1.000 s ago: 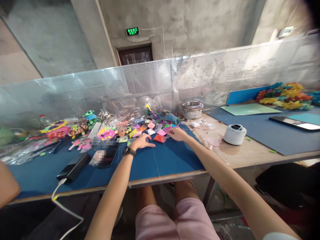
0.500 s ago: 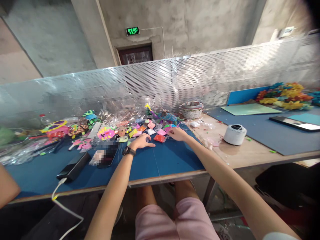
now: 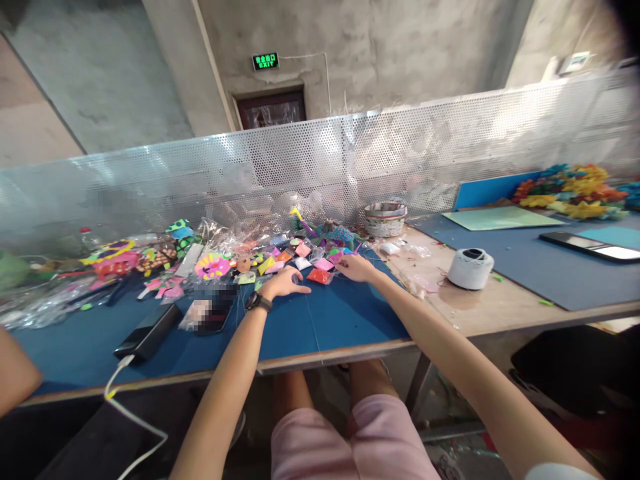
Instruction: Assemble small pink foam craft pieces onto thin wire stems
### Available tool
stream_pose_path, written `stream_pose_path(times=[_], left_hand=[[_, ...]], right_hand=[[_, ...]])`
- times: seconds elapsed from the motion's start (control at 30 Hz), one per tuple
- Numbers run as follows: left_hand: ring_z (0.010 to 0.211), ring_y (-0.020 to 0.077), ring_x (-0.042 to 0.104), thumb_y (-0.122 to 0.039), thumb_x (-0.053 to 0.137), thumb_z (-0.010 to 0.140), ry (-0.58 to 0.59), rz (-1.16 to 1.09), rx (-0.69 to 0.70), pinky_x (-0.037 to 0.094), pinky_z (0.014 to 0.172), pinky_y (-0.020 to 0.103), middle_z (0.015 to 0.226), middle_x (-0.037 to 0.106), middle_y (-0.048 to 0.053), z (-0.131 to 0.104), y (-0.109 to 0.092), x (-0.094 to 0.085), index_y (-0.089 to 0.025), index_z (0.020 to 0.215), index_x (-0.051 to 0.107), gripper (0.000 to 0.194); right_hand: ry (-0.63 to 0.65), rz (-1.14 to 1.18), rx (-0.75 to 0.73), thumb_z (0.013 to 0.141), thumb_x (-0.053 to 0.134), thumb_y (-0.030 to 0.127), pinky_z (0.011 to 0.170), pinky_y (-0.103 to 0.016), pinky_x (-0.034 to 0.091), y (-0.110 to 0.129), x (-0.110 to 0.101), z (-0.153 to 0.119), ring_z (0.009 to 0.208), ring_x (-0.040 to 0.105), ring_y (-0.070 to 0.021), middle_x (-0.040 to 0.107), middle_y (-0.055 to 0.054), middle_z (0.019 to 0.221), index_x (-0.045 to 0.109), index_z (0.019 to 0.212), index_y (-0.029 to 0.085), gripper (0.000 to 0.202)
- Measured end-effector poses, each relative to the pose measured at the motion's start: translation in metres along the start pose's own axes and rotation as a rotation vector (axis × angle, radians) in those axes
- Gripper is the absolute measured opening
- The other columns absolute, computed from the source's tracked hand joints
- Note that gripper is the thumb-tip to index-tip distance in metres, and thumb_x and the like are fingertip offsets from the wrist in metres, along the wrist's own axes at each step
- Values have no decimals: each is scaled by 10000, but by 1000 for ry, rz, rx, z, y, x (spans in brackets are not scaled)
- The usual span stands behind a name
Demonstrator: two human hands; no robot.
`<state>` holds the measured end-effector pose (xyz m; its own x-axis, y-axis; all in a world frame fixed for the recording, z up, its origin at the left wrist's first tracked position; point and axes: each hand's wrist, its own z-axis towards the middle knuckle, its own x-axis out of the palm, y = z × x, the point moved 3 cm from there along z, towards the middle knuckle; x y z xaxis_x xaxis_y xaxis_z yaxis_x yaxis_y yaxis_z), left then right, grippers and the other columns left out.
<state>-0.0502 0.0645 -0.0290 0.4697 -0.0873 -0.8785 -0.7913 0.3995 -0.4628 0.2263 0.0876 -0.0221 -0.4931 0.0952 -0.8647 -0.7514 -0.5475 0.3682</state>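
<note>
My left hand (image 3: 284, 283) rests by the near left side of a pile of small coloured packets, thumb and fingers apart, with nothing held. On the pile's right side my right hand (image 3: 356, 268) has bent fingers reaching in beside a pink packet (image 3: 324, 265); its fingertips are partly hidden, and I see nothing gripped. Between the hands lie a red-orange packet (image 3: 319, 276) and a white packet (image 3: 302, 263). Just behind are a yellow packet (image 3: 265, 266) and a light pink packet (image 3: 303, 249). A blue dotted figure (image 3: 334, 232) stands behind the pile.
Leftward lie a phone (image 3: 217, 313), a black power bank (image 3: 149, 332) with a white cable, and colourful toy figures (image 3: 116, 261). A woven basket (image 3: 385, 220) stands at the back, a white thread spool (image 3: 470, 269) to the right. Another person's arm (image 3: 17, 373) shows at far left.
</note>
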Motion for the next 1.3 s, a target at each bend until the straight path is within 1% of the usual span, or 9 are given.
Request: stream_pose_path(times=[0.27,0.5,0.67,0.87,0.93,1.0,1.13,1.2,1.3], left_hand=[[903,234,575,-651,815,545,-24,-55,2,447,765,293,1022,636,78,-3,-5,-2,-192,910,716,595],[816,205,584,-635,816,566,-29,-46,29,442,716,290,978,643,68,-4,-16,-5,-169,954,662,626],[799,197,617,-564,837,584,31,-215,8,454,700,282,875,666,45,-4,-16,-2,-170,895,591,559],[720,190,661,-487,838,632,42,-362,-12,446,630,263,816,722,39,-5,-14,-1,-191,965,517,549],[675,181,657,-481,819,666,7,-399,1,452,611,262,801,722,39,-3,-14,-2,-189,993,519,532],[672,178,665,-469,795,705,-69,-454,26,470,619,265,798,718,42,0,-15,-4,-183,1032,523,513],[681,167,689,-444,738,781,-307,-564,104,518,703,293,859,717,55,3,-21,-17,-171,1108,530,474],[660,158,684,-449,730,789,-393,-635,114,532,725,306,886,717,64,4,-22,-23,-162,1112,545,470],[673,160,678,-480,747,762,-441,-757,78,550,745,324,894,715,80,5,-22,-27,-143,1039,583,466]], right_hand=[[-13,11,39,942,565,368,675,-272,462,-10,8,5,766,659,-207,737,-76,878,743,941,217,233],[-4,-14,38,949,534,367,671,-269,457,-12,9,6,791,662,-206,738,-72,914,744,970,222,256],[9,-37,28,961,509,383,658,-261,448,-10,7,6,772,661,-197,735,-68,881,737,972,216,283],[20,-44,34,966,507,364,684,-259,457,-4,2,2,806,667,-206,740,-78,917,737,989,207,279],[29,-39,36,970,503,362,698,-258,460,-2,1,1,810,667,-204,741,-77,923,736,994,206,282],[29,-36,33,972,501,364,702,-253,456,0,-1,0,812,667,-200,742,-74,921,733,994,205,282],[-5,-6,3,967,501,367,666,-245,431,4,-3,-1,765,657,-185,736,-63,867,727,981,201,281],[-31,19,-14,969,491,372,642,-247,416,7,-5,-2,709,639,-177,722,-56,801,728,974,197,295],[-88,77,-21,968,486,388,624,-248,398,9,-7,-2,676,616,-171,703,-46,749,732,991,190,317]])
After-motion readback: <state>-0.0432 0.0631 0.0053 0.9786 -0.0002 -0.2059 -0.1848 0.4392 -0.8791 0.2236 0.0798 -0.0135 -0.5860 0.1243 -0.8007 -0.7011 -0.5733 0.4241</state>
